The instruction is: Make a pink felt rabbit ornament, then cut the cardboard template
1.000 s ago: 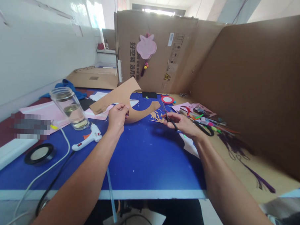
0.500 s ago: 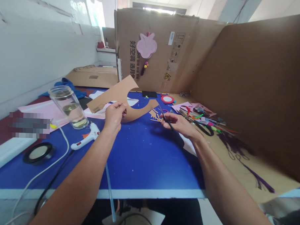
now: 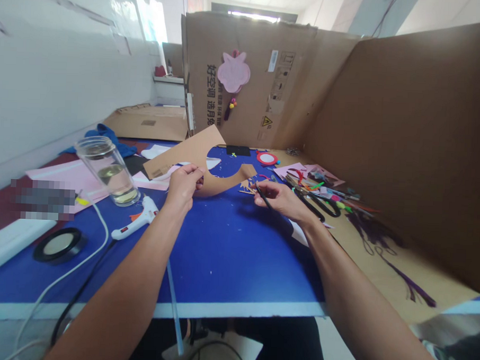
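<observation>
My left hand (image 3: 185,185) is closed, pinching a piece of brown card (image 3: 185,151) with a big rounded notch cut out of it. The card is held tilted above the blue tabletop, and a narrow arm of it curves toward the right. Closed around a slim black pen-like tool (image 3: 264,197) is my right hand (image 3: 278,198), just right of the card's tip. The tool's exact kind is hard to tell. Small card offcuts (image 3: 247,186) lie beneath, near my right fingers.
A glass jar (image 3: 118,183) of pale liquid stands left, beside a white glue gun (image 3: 142,218) with its cord and a roll of black tape (image 3: 60,245). Black-handled scissors (image 3: 320,202) and craft scraps lie right. Cardboard walls (image 3: 327,93) rise behind; a pink ornament (image 3: 234,73) hangs there.
The card has shifted slightly right and down in my left hand. My right hand has turned a little, and the tool's tip has drawn back from the card's edge.
</observation>
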`<state>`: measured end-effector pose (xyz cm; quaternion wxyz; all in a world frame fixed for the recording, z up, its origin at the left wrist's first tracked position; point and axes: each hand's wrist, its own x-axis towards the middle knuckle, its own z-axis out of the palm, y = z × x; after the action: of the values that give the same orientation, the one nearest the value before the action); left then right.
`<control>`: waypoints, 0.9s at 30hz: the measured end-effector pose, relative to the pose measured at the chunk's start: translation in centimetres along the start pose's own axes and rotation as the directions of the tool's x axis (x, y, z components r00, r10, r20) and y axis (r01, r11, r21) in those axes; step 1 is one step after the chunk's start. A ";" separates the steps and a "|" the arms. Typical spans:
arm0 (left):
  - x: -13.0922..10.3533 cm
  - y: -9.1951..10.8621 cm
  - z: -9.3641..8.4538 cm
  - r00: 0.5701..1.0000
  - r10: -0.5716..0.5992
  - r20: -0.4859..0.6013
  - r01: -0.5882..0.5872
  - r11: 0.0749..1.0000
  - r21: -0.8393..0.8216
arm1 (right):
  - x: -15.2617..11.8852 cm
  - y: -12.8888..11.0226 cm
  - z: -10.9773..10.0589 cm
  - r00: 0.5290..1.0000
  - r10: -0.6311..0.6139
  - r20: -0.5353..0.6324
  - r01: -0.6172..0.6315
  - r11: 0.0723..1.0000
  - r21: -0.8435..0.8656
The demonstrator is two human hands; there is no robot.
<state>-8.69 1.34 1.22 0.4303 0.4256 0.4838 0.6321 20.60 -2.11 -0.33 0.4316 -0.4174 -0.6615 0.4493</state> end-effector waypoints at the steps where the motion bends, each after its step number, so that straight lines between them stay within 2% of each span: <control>1: 0.0 0.0 0.0 1.000 -0.003 -0.003 0.003 1.000 0.005 | 0.0 0.0 0.0 1.000 -0.002 -0.001 0.002 1.000 0.000; 9: 0.0 0.0 0.1 1.000 -0.016 -0.018 0.016 1.000 0.005 | 0.0 0.0 0.1 0.999 -0.032 -0.019 0.032 0.999 -0.018; 16: -0.1 0.0 0.1 1.000 -0.016 -0.021 0.016 1.000 -0.002 | 0.0 0.3 0.0 0.997 0.013 -0.073 -0.007 0.997 0.071; 27: -0.1 -0.1 -0.1 1.000 -0.018 -0.015 0.019 1.000 0.022 | 0.2 0.9 -0.4 0.999 -0.006 0.042 0.012 0.991 -0.132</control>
<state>-8.77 1.26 1.12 0.4278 0.4212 0.4979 0.6258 21.11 -1.62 -1.01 0.3913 -0.4328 -0.7005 0.4109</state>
